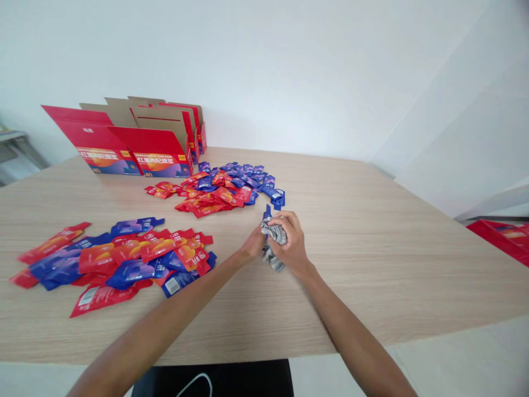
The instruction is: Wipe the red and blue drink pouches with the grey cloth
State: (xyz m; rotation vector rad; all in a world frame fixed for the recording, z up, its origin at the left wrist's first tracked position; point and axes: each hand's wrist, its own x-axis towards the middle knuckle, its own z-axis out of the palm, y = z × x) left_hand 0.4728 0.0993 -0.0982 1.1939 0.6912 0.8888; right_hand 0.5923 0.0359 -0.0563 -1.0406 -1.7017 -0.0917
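Observation:
Near the middle of the table, my right hand is closed around a crumpled grey striped cloth, part of which hangs below the fingers. Just beside it, my left hand grips a blue pouch, whose narrow spout end sticks up above the hands. The cloth lies against the pouch and hides most of it. Left of my forearm lies a loose heap of red and blue pouches. Farther back, a second pile holds red pouches with blue pouches behind them.
Open red cardboard boxes stand at the back left of the wooden table, near the white wall. A red box shows beyond the right edge. A black seat is at the front edge.

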